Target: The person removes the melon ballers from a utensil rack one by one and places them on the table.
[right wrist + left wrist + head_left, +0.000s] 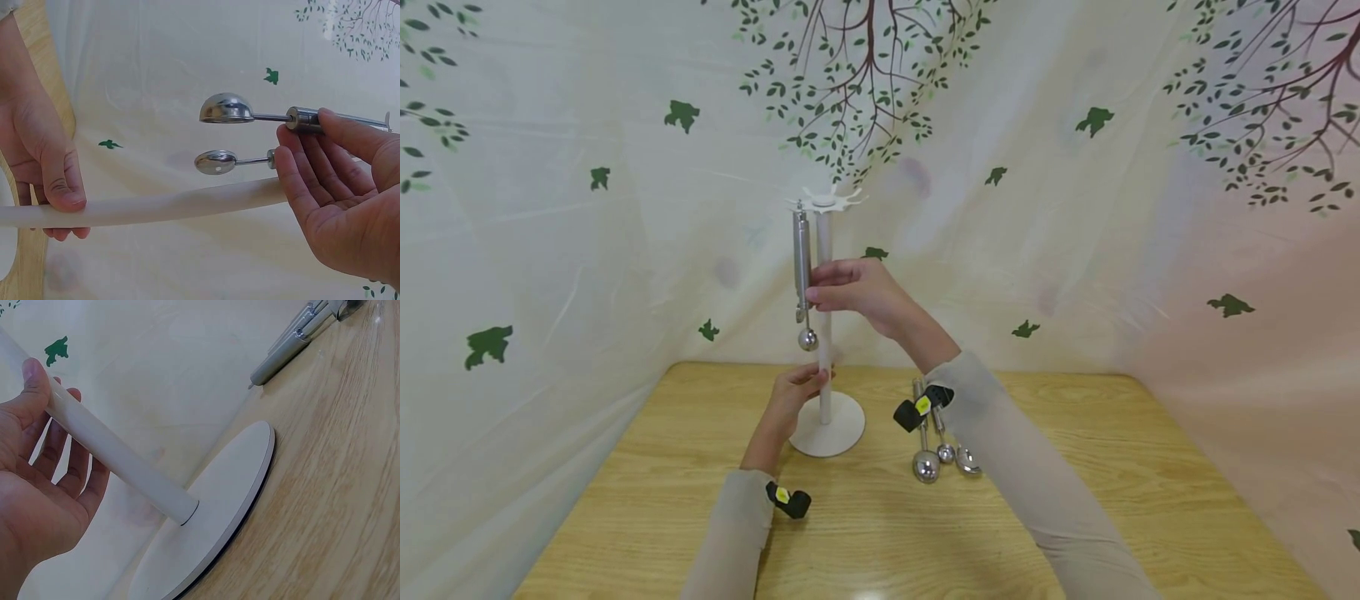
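Observation:
A white stand (842, 437) with a round base, an upright pole (119, 453) and a ring of hooks (823, 202) stands on the table. My left hand (793, 400) grips the pole low down, thumb on one side and fingers behind. Higher up, my right hand (865, 292) pinches the thick handle of a steel spoon with a deep round bowl (226, 109) between thumb and fingers. That spoon hangs down beside the pole, its handle top close to a hook. A second, shallower oval spoon (215, 162) hangs behind it, handle partly hidden by my fingers.
To the right of the stand lie several more steel spoons, among them a large round one (927, 467), a small round one (946, 453) and an oval one (967, 461). My right sleeve partly covers them. A printed curtain (1000, 242) stands behind the wooden table (865, 542).

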`<state>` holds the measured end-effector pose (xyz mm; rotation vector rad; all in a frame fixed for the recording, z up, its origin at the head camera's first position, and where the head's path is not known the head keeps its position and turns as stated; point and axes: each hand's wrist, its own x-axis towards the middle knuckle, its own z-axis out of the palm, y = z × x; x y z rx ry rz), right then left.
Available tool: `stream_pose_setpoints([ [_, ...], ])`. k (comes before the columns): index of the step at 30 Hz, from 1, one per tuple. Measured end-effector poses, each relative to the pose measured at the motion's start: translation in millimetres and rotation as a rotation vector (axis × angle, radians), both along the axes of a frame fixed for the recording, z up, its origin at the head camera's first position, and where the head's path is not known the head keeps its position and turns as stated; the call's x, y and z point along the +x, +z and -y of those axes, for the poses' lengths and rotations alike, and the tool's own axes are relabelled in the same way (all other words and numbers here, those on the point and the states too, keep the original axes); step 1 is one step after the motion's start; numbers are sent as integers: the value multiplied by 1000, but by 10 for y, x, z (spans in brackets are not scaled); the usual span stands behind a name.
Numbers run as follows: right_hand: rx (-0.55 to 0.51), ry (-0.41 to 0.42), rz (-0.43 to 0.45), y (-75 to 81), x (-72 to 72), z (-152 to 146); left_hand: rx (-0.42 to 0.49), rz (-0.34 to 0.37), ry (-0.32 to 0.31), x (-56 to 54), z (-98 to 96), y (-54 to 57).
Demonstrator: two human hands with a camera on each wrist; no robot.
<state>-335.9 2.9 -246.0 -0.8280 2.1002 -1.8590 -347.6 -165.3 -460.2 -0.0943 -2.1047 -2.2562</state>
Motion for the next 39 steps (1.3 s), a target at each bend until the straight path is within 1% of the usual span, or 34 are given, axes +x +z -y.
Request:
stream_pose_setpoints([
  [6, -7, 3, -8, 4, 1, -5, 0, 7, 1, -14, 10, -15],
  [13, 13, 19, -20, 34, 13, -3, 12, -11, -4, -13, 9, -30],
  [20, 4, 38, -37, 114, 40, 27, 10, -9, -8, 12, 5, -13],
  [25, 3, 63, -44, 137, 73, 38, 20, -4, -8, 16, 3, -1],
  [31, 37, 90, -58, 97, 136, 4, 25, 0, -15, 14, 10, -5],
  [39, 88, 98, -91, -40, 152, -141, 18, -3, -3, -17, 28, -48],
])
